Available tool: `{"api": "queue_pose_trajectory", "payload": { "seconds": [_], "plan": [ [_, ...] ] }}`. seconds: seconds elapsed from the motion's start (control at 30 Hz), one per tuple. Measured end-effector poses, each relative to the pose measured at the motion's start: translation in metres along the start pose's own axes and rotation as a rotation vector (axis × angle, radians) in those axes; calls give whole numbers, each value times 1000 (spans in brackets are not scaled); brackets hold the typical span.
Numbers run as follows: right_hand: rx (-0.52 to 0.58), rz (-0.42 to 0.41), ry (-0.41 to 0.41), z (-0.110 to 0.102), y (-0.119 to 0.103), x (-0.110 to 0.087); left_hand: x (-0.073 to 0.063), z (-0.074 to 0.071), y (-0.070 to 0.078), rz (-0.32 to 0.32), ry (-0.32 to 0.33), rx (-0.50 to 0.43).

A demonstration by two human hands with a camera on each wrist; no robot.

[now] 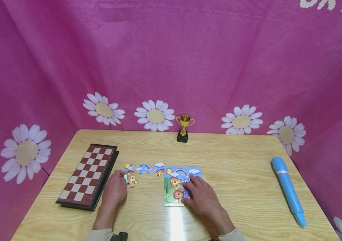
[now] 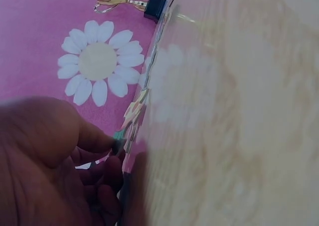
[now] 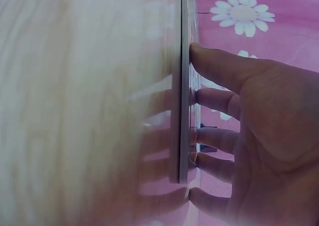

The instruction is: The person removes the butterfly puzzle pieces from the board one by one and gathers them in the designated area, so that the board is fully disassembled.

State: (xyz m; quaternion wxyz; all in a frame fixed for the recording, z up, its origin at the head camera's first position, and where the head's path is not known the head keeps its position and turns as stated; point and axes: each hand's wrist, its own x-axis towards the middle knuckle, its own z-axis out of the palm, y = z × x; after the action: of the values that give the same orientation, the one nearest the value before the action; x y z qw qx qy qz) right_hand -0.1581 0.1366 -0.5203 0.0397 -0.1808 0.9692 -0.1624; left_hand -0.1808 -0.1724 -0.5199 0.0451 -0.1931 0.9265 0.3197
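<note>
My left hand (image 1: 115,188) pinches a jigsaw piece (image 1: 133,180) with a pizza-like yellow and red print between thumb and fingers. In the left wrist view that jigsaw piece (image 2: 132,112) tilts up slightly by the tabletop, its green end at the fingertips. Just beyond it lie several joined or closely set jigsaw pieces (image 1: 145,168) showing a sun, a rainbow and clouds. My right hand (image 1: 202,197) rests spread fingertips on a colourful picture puzzle board (image 1: 168,197), covering its right part. Seen from the right wrist, the right hand (image 3: 279,116) has its thumb and fingers on the board's surface.
A folded chessboard (image 1: 86,175) lies left of the left hand. A small gold trophy cup (image 1: 183,129) stands at the table's back edge. To the far right lies a blue toy microphone (image 1: 289,190). A pink curtain (image 1: 171,60) with daisies surrounds the wooden table (image 1: 237,157).
</note>
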Motion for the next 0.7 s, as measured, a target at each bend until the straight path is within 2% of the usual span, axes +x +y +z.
{"api": "queue_pose_trajectory", "payload": {
  "seconds": [0.1,0.23,0.3,0.37,0.5,0.6,0.7],
  "plan": [
    [-2,4,-2,0,0,1,1,0,-1,-9,21,21],
    [4,9,-12,-1,-1,1,0,1,3,-69,6,30],
    [3,11,-15,-1,-1,1,-2,3,6,-69,8,40],
    [0,13,-17,-2,0,1,-5,4,9,-29,24,53],
    [3,21,-27,-1,0,1,-12,11,16,109,57,40],
    [9,30,-42,-1,-1,1,-17,20,22,203,61,9],
    [21,28,-45,0,-1,0,-23,29,31,269,57,-6]
  ]
}}
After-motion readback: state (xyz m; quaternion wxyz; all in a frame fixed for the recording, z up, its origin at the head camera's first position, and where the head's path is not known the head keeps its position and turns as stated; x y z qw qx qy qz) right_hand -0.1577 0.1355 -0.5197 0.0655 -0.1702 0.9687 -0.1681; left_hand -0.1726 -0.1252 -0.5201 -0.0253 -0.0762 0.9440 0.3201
